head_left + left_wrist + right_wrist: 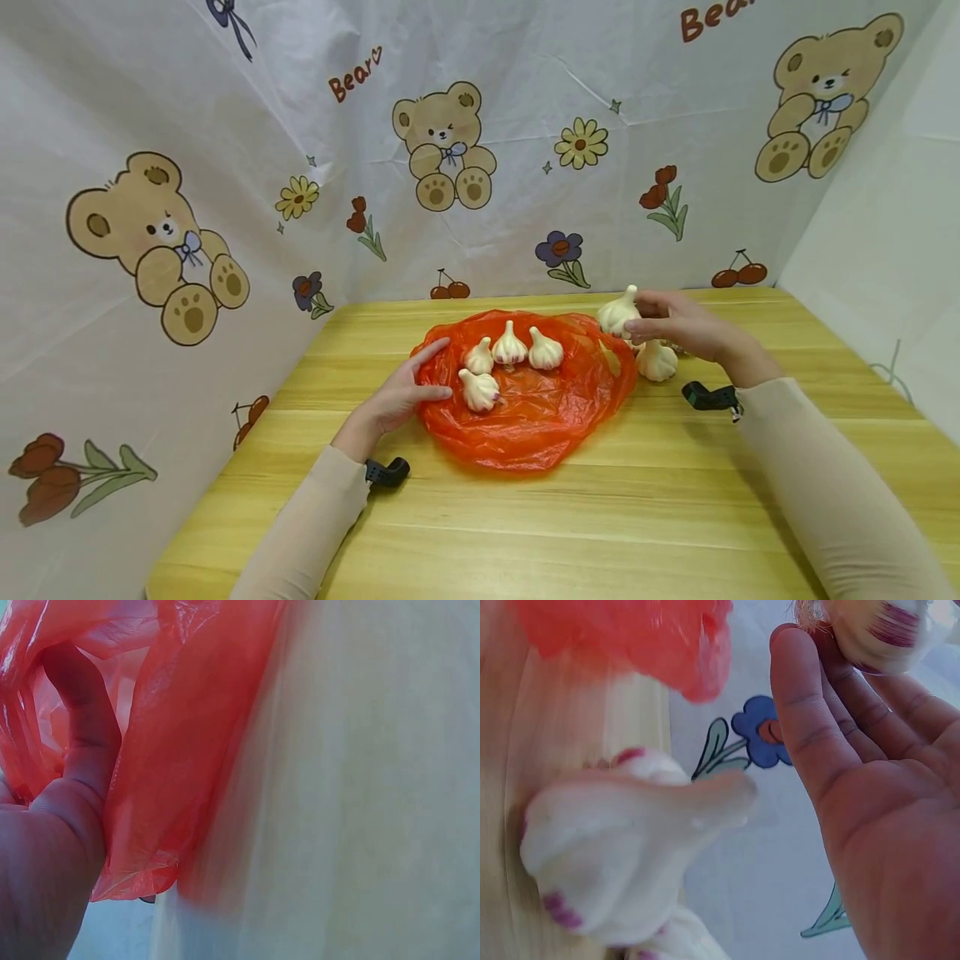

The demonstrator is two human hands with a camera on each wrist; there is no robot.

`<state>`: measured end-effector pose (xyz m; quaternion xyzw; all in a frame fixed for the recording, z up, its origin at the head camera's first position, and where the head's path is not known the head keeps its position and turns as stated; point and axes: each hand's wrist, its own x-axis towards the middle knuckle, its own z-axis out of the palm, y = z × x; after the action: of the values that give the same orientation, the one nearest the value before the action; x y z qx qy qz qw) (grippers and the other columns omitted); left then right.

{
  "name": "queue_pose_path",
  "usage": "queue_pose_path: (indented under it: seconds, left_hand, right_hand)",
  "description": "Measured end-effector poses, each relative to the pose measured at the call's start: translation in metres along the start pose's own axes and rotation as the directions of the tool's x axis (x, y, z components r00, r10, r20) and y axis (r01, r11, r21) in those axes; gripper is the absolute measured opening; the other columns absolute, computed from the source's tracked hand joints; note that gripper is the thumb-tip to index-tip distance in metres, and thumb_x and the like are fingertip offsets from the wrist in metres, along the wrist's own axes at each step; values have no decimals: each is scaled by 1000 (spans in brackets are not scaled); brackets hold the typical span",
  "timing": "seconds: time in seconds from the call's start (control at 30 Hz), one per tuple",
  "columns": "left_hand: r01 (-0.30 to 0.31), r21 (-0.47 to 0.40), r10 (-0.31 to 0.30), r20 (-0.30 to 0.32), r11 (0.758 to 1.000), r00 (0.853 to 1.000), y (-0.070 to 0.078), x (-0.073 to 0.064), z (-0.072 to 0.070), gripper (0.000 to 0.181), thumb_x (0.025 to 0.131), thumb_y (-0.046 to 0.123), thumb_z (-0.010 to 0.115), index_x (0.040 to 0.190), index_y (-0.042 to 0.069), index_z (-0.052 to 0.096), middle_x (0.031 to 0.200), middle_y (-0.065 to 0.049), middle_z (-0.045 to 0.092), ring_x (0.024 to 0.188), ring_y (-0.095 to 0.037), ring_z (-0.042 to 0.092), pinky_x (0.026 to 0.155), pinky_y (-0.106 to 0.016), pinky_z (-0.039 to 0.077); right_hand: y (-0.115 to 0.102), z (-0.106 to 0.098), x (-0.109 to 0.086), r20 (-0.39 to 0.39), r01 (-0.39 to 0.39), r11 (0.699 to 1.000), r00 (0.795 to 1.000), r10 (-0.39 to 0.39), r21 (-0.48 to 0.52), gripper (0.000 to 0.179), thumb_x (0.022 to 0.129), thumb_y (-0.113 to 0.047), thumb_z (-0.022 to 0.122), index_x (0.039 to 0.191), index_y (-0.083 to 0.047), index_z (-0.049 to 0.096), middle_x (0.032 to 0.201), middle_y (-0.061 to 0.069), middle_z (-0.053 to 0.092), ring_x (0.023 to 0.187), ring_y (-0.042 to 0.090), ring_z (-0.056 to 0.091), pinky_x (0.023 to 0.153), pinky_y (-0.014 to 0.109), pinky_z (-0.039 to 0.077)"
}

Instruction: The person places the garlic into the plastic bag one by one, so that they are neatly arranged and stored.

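Observation:
My right hand [686, 325] pinches a garlic bulb [618, 314] above the right rim of a red plastic bag [525, 429]. The bulb's root end and purple streaks show at the fingertips in the right wrist view. Below that hand, a pale garlic bulb [657, 362] lies on the table beside the bag, with more garlic partly hidden behind it. The bag is spread wide, and several garlic bulbs [509, 343] sit together in its left part. At the bag's left edge is my left hand [397, 392], thumb and index finger spread apart; its thumb [86, 720] reaches inside the red film.
The wooden table [525, 533] ends against a white cloth [510, 150] printed with bears and flowers. A white wall [885, 225] stands at the right, with a thin cable near the table's edge. Each wrist carries a black camera mount [390, 473].

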<state>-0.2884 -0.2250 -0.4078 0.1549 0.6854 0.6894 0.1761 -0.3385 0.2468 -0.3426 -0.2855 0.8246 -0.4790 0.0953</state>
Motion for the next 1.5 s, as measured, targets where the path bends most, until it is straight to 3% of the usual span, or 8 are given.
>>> queue_pose_path:
  seconds: [0.37, 0.5, 0.6, 0.73, 0.9, 1.17, 1.4, 1.5]
  left_hand:
    - [11, -1, -11, -1, 1000, 1000, 0, 0, -1, 92, 91, -8, 67, 164, 30, 26, 169, -10, 21, 143, -34, 44, 102, -41, 56]
    - [4, 7, -4, -2, 1000, 1000, 1, 0, -1, 91, 91, -8, 67, 164, 29, 26, 169, -10, 22, 143, -34, 44, 102, -40, 56]
    - [3, 5, -3, 1, 1000, 1000, 1, 0, 0, 92, 91, -8, 67, 164, 29, 26, 169, -10, 21, 143, -34, 44, 102, -40, 57]
    - [2, -3, -2, 5, 1000, 1000, 2, 0, 0, 92, 91, -8, 67, 164, 28, 26, 169, -11, 21, 142, -34, 45, 101, -40, 57]
    - [-3, 5, 3, -1, 1000, 1000, 3, -1, 2, 91, 91, -9, 66, 164, 28, 26, 169, -11, 22, 142, -33, 45, 102, -41, 56]
    - [4, -4, -4, -2, 1000, 1000, 2, -1, 2, 90, 91, -9, 65, 164, 29, 27, 169, -10, 22, 143, -33, 44, 103, -40, 56]
    - [-4, -5, 4, -1, 1000, 1000, 2, -1, 0, 92, 91, -8, 67, 164, 28, 26, 169, -10, 21, 145, -35, 42, 103, -41, 56]
    - [-5, -1, 5, -1, 1000, 1000, 3, -2, 1, 93, 90, -8, 68, 165, 28, 25, 169, -11, 20, 145, -36, 42, 103, -40, 56]
  right_hand:
    - [-12, 29, 27, 57, 26, 999, 998, -29, 46, 30, 100, -23, 66, 120, -3, 55, 113, 14, 69, 112, 43, 68, 94, 40, 62]
    - [-16, 38, 35, 77, 15, 999, 997, -19, 48, 33, 99, -25, 68, 119, -2, 55, 111, 16, 68, 108, 39, 69, 94, 43, 61]
    - [-17, 45, 40, 87, -9, 1000, 996, 8, 17, 40, 98, -30, 69, 125, -3, 55, 116, 15, 69, 107, 34, 71, 96, 47, 60]
    - [-21, 53, 48, 105, -49, 999, 993, 49, -6, 54, 96, -35, 71, 134, -1, 52, 125, 19, 68, 111, 37, 69, 100, 51, 58]
    - [-25, 62, 58, 112, -81, 995, 990, 87, -56, 74, 95, -38, 73, 151, -2, 42, 145, 22, 57, 114, 33, 68, 107, 52, 53]
    - [-27, 82, 71, 131, -73, 996, 988, 80, -57, 67, 95, -35, 73, 145, 0, 47, 140, 22, 59, 128, 35, 60, 111, 54, 49]
    - [-30, 97, 77, 135, -113, 994, 985, 111, 10, 73, 93, -32, 77, 150, -1, 43, 136, 21, 63, 103, 28, 71, 99, 46, 58]
    - [-31, 103, 78, 142, -127, 992, 982, 123, 23, 71, 92, -34, 77, 147, -2, 45, 128, 19, 67, 104, 36, 70, 100, 51, 57]
